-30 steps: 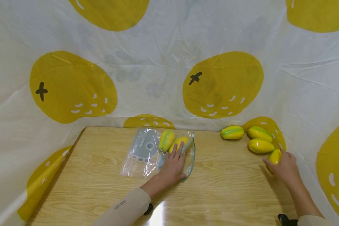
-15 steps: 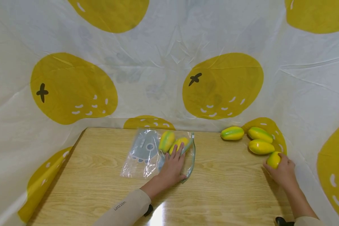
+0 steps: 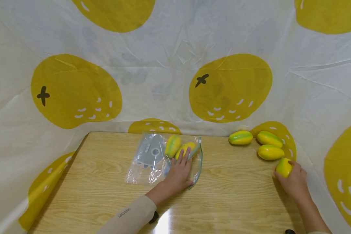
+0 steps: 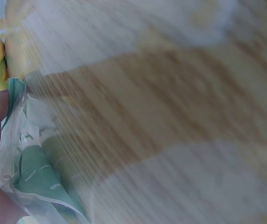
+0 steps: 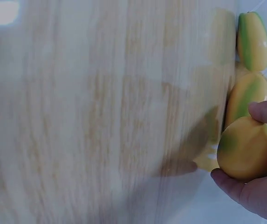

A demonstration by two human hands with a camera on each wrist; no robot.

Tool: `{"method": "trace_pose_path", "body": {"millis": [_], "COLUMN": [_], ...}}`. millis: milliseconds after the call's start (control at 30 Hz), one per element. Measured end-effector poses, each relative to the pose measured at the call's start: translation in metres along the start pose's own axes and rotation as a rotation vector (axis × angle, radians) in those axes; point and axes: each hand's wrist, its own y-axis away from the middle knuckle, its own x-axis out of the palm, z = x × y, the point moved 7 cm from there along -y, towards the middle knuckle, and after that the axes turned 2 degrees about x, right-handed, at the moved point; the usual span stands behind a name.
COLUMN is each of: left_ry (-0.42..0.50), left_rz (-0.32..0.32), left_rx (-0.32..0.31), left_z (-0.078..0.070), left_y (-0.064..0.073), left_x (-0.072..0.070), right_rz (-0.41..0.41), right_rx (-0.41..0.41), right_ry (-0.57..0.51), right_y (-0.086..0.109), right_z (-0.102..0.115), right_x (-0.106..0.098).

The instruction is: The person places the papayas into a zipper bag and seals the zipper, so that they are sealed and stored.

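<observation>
Bag [image 3: 144, 174]: on counter [image 3: 222, 201], with two fruits [image 3: 172, 147] inside
Left hand [image 3: 179, 172]: straight-fingered, resting on bag
Right hand [image 3: 296, 181]: curled round yellow fruit [image 3: 284, 168], far right

Wood-grain table [image 3: 237, 195], fruit-printed curtain [image 3: 158, 71], perhaps cloth

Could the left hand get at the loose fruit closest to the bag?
Probably yes: between the plastic bag and that fruit there seems to be only bare table. The left hand rests on the bag, though, so it would likely have to lift off first.
</observation>
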Motion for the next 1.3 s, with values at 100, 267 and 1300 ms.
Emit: {"method": "trace_pose_path", "body": {"millis": [100,267,1300], "left_ry": [-0.003,-0.03,0.007], "left_rz": [0.003,0.003,-0.004], "left_rx": [-0.001,-0.002,-0.007], "left_z": [0.0,0.001,0.002], "left_y": [-0.001,-0.002,-0.001], "left_x": [0.0,-0.004,0.004], "right_rz": [-0.001,-0.036,0.103], "right_rx": [-0.002,-0.067,-0.496], "right_ry": [-0.001,-0.015,-0.123], "right_y": [0.003,0.008,0.028], "right_z": [0.005,0.022,0.142], "right_x": [-0.004,-0.012,0.022]}}
